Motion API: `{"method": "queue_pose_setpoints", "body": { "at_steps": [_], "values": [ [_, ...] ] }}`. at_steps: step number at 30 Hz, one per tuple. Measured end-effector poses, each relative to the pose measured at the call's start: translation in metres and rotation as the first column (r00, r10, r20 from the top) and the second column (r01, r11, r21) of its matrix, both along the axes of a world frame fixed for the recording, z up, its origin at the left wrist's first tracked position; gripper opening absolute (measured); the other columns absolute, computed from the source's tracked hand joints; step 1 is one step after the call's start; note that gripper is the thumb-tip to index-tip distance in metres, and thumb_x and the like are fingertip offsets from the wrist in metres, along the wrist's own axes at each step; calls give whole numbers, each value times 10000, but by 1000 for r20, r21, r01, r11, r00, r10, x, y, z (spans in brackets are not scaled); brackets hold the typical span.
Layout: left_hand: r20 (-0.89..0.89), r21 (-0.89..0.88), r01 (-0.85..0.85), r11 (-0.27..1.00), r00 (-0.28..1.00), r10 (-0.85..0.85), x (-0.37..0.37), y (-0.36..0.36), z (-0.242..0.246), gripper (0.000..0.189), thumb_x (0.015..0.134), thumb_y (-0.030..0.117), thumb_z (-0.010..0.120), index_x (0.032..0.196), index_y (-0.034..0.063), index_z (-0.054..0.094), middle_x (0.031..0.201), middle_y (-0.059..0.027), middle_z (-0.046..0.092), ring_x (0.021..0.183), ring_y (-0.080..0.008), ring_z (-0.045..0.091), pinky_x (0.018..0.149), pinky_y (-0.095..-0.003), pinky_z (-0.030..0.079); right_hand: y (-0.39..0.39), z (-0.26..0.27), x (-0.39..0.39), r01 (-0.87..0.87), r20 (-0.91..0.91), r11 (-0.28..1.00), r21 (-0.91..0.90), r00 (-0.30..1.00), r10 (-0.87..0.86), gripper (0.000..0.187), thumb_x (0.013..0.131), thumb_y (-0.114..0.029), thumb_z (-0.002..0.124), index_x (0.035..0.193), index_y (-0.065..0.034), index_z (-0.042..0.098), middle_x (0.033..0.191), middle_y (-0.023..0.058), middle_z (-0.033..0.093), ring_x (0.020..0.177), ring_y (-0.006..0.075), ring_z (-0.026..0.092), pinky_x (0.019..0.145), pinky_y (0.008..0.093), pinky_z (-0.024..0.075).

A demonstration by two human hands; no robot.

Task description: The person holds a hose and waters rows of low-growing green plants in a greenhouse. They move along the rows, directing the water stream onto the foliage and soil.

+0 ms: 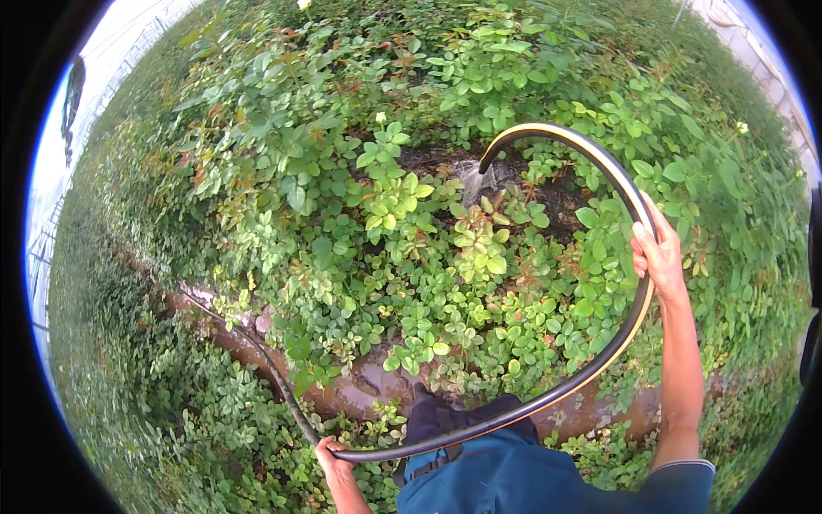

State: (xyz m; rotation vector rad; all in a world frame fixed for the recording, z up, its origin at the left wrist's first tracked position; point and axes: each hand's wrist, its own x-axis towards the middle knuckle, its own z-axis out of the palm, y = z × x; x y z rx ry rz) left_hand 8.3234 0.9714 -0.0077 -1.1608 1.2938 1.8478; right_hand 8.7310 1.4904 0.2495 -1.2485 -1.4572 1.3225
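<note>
A black rubber hose (pixel 565 387) with a pale yellowish stripe bends in a wide loop before me. My right hand (pixel 661 250) grips it at the right, partway up the loop. Lower left, my left hand (pixel 333 453) is closed around the same hose near my waist. The hose's free end curls over and points down among rose bushes (pixel 385 205). Water (pixel 476 183) sprays from that end onto dark soil (pixel 437 160) and low leaves. Past my left hand, the hose runs away to the upper left along a muddy path.
The wet brown path (pixel 359 385) crosses in front of my feet, with puddled water and foliage on both sides. More bushes (pixel 212 424) grow at the lower left. A few pale rose buds (pixel 381 117) stand above the leaves. Greenhouse-like framing (pixel 138 48) shows at the far left.
</note>
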Motion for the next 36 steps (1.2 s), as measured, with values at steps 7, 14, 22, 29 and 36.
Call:
{"method": "queue_pose_setpoints", "body": {
  "at_steps": [7,14,22,29,36],
  "values": [
    [-7,-1,-164,986,986,164,4,-41,1,244,819,41,541,643,137,401,504,64,400,382,-79,367,370,-215,367,52,-27,-108,-199,-146,980,-4,970,197,601,953,-180,593,1493,-113,338,656,-48,444,460,19,395,400,170,336],
    [-16,18,-285,958,958,285,0,-60,0,310,792,19,562,585,158,377,487,74,400,371,-73,383,365,-205,385,84,-41,-216,-346,-206,937,54,914,349,597,948,-195,612,1483,-111,359,691,-41,456,495,19,407,424,170,365],
    [-48,18,-294,956,954,295,-6,-43,-2,266,804,20,556,634,136,386,515,68,395,392,-63,390,368,-198,377,110,-40,-247,-258,-94,953,158,957,275,590,932,-249,649,1458,-128,413,692,-50,468,487,15,400,433,172,363],
    [-20,34,-213,976,977,214,-3,-7,-6,219,809,31,539,672,128,399,515,61,403,397,-68,394,363,-202,369,117,-29,-156,-93,-11,977,193,995,97,564,933,-206,638,1450,-119,430,675,-44,487,487,30,437,420,201,384],
    [-72,4,-32,999,997,32,9,36,3,237,811,35,536,649,137,396,510,59,405,388,-72,394,363,-203,380,94,-17,-25,134,-2,969,209,991,-137,554,951,-154,606,1464,-101,403,678,-60,486,475,22,414,407,198,360]
  ]
}}
